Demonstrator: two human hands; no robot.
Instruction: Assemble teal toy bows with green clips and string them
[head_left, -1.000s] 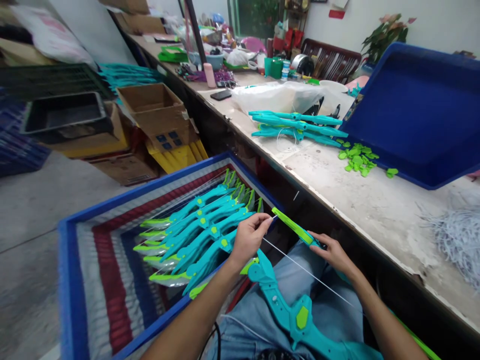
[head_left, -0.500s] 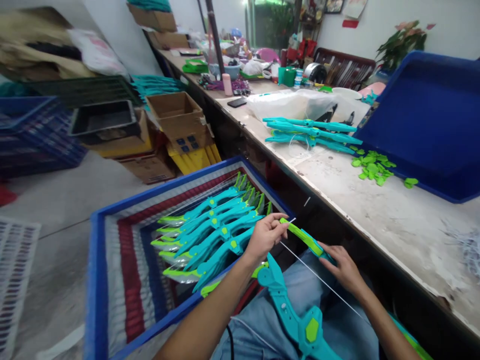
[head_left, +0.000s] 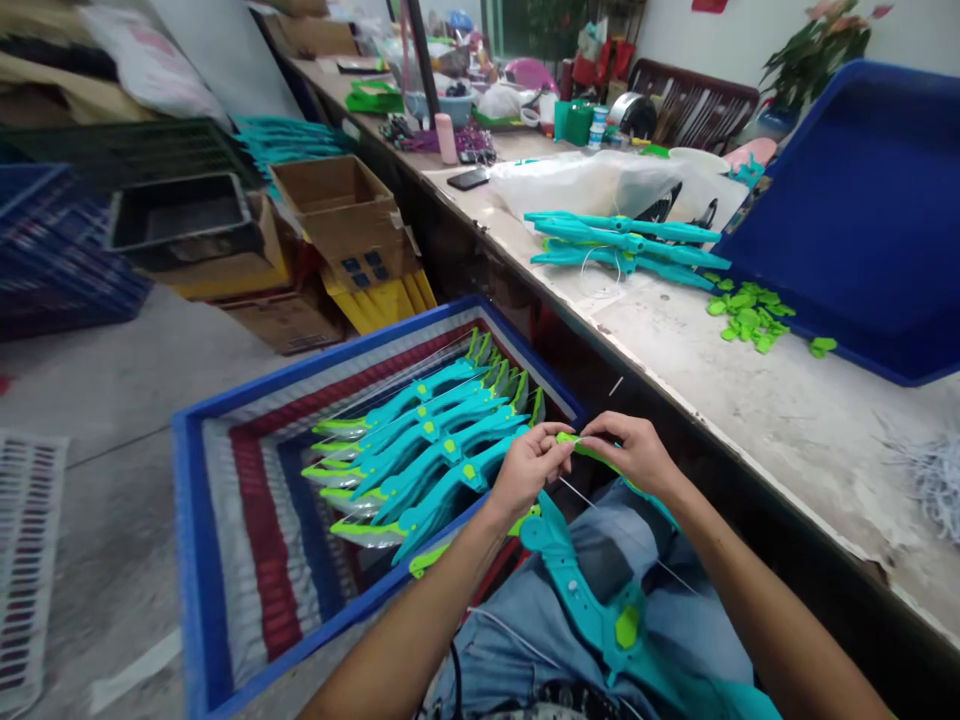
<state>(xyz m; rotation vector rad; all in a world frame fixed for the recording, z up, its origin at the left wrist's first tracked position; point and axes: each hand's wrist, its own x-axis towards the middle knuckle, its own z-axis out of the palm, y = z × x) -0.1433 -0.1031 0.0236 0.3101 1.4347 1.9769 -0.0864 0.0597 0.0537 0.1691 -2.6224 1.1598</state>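
In the head view, the left hand [head_left: 529, 465] pinches the end of a slim, curved, bright green plastic limb [head_left: 565, 439] between thumb and fingertips. Just beside it, the right hand [head_left: 636, 455] has its thumb and fingers closed on the same limb; whether they also catch a cord is hidden. The two grips sit close together, probably to steady the narrow tip for fine fingerwork.

Below the hands, a turquoise plastic bow body [head_left: 574, 585] lies across blue denim-clad legs [head_left: 517, 640], which seem to serve as a rest for it. A thin white cord [head_left: 579, 493] slants beneath both hands.

Left of the left hand, a blue-rimmed plastic crate [head_left: 184, 520] holds turquoise-and-green bows [head_left: 450, 445] side by side, likely nested to save room. Beyond the right hand, loose bright green plastic pieces [head_left: 750, 315] lie on the worn whitish table [head_left: 697, 350], apparently within reach.
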